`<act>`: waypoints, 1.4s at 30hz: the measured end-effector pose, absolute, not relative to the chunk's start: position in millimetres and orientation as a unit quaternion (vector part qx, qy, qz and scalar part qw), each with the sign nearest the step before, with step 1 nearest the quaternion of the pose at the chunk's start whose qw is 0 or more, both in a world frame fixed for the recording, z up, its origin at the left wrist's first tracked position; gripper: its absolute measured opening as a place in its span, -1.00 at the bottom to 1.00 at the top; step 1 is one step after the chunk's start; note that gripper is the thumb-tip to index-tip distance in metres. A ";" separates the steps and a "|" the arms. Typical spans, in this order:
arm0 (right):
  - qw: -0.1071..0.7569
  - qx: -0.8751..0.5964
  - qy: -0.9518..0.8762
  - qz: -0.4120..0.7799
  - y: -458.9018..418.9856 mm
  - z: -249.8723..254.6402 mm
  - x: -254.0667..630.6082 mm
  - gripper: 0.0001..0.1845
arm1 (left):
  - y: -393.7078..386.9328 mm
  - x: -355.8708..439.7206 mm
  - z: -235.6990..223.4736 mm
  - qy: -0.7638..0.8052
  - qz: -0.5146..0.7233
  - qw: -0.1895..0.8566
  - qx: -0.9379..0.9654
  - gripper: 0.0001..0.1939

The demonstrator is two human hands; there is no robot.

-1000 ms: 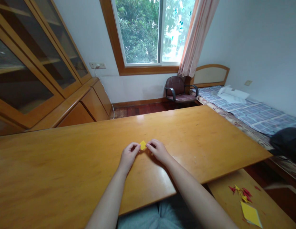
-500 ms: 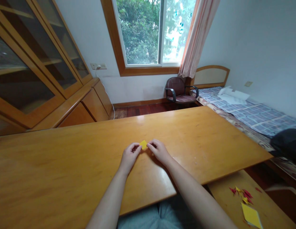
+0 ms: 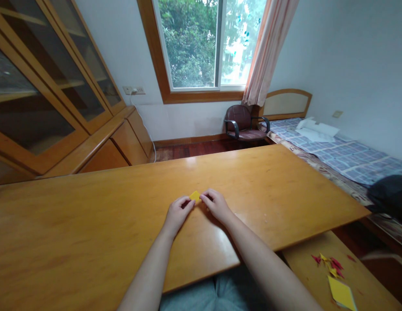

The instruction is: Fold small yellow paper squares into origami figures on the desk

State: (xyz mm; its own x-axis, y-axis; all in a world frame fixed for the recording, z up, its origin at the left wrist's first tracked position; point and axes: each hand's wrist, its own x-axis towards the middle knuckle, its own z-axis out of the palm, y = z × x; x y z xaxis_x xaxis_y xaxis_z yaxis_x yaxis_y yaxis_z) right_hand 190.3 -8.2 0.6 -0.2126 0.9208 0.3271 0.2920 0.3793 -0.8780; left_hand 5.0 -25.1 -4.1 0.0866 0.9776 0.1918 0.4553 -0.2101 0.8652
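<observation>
A small folded piece of yellow paper [image 3: 194, 196] is held between my two hands, just above the wooden table [image 3: 123, 224]. My left hand [image 3: 178, 214] pinches its left side between thumb and fingers, the thumb lying over the near edge. On the other side, my right hand [image 3: 216, 204] pinches the right corner with thumb and forefinger. Both hands are closed on the paper, and the fingertips hide part of it. The fine creases are too small to make out.
Lower right, a lower wooden surface [image 3: 304, 255] carries several red and yellow folded paper pieces [image 3: 333, 268] and a stack of yellow paper squares [image 3: 342, 293]. Beyond the table stand an armchair [image 3: 241, 123] and a bed [image 3: 346, 155] with a black bag [image 3: 390, 194].
My left thumb and fingers have shifted slightly right over the paper, so less of it shows. My right hand stays nearly still, pinching its corner.
</observation>
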 end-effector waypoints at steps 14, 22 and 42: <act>0.428 -0.419 -0.720 0.351 -10.4 1.6 191.8 -0.83 | -25.4 4.4 -1.3 0.534 0.438 0.402 0.601 -0.69; 0.427 -0.415 -0.711 0.374 -11.6 0.6 191.2 -0.91 | -24.5 4.7 -5.3 0.527 0.479 0.445 0.543 -0.69; 0.458 -0.412 -0.661 0.428 -9.8 -5.2 190.0 -0.75 | -25.6 5.0 -2.4 0.538 0.451 0.398 0.590 -0.68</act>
State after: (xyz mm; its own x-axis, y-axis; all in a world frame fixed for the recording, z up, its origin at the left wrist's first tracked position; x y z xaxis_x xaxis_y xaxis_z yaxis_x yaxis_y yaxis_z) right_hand 190.0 -9.8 -5.2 -0.2405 0.9368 0.2540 0.1522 0.2948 -0.9434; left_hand 5.0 -25.6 -2.4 0.0132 0.9944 0.1051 0.2764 -0.1046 0.9553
